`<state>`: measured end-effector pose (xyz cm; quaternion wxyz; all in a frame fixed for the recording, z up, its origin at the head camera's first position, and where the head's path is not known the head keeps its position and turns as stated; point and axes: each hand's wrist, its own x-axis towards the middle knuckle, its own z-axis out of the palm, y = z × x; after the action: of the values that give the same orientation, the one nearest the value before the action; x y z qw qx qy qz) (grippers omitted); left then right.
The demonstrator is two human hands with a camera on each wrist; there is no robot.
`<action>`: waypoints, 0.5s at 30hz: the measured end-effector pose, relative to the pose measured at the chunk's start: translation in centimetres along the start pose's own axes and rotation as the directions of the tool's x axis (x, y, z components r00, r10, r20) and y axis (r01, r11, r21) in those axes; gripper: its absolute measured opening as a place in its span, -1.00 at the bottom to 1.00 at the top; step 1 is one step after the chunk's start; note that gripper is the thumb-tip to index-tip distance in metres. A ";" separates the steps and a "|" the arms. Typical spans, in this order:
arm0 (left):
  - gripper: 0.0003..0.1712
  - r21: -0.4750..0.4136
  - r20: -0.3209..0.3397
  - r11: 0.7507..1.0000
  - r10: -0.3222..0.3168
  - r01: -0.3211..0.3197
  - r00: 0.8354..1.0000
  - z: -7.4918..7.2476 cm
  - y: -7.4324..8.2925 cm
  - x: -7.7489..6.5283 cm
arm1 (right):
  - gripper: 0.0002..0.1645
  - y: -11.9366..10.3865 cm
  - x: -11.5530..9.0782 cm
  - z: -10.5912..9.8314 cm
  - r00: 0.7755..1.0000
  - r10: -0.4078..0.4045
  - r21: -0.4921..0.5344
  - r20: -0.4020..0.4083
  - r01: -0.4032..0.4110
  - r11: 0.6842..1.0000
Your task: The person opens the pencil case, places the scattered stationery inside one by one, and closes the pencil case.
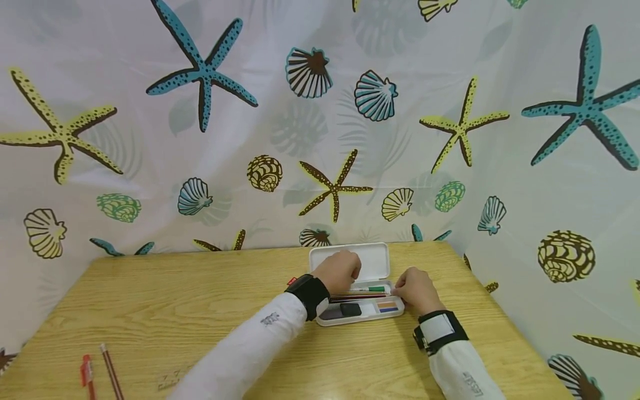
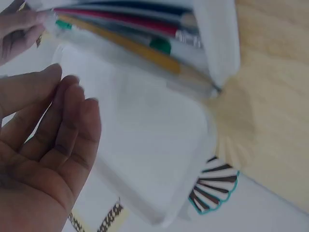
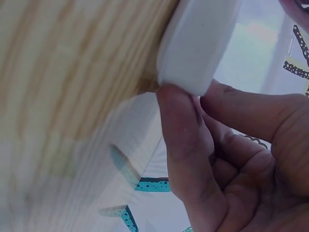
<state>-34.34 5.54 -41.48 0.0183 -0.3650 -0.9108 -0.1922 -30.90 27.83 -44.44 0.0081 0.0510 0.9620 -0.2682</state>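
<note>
A white pencil case lies open on the table, its lid tipped back toward the curtain. Inside are a yellow pencil, a dark red pencil, a green-ended marker, a small black block and an orange-and-blue block. My left hand hovers above the case by the lid, fingers loosely bent around nothing. At the case's right end, my right hand pinches the white corner between thumb and fingers, as the right wrist view shows.
On the table's near left lie a red pen, a dark red pencil and a clear ruler, partly covered by the left sleeve. A small red item shows beside the left wrist. A patterned curtain borders the table's back and right.
</note>
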 end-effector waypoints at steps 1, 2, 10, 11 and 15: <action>-0.75 -0.011 -0.001 1.000 0.005 -0.005 1.000 -0.5 -0.2 -0.3 | -0.84 -0.1 0.0 0.0 1.000 0.000 -0.001 0.000 0.000 1.000; -0.76 -0.020 -0.001 1.000 0.008 -0.008 1.000 -1.1 -0.4 -0.6 | -0.85 -0.1 0.0 0.0 1.000 -0.003 -0.003 -0.001 0.003 1.000; -0.74 -0.032 0.008 0.997 0.072 -0.071 0.997 -4.3 -2.8 -2.7 | -0.86 -0.4 0.0 -0.1 1.000 0.007 -0.003 -0.001 -0.007 1.000; -0.74 -0.031 0.009 0.997 0.074 -0.074 0.997 -4.6 -3.0 -3.0 | -0.86 -0.4 0.0 0.0 1.000 0.008 -0.002 -0.001 -0.008 1.000; -0.75 -0.022 0.029 0.997 0.078 -0.078 0.996 -6.1 -3.7 -4.6 | -0.87 -0.3 0.0 0.1 1.000 0.008 0.001 0.004 -0.008 1.000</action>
<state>-34.09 -2.14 -37.85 0.0081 -0.4033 -0.8939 -0.1953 -30.90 27.53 -44.40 0.0110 0.0546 0.9616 -0.2688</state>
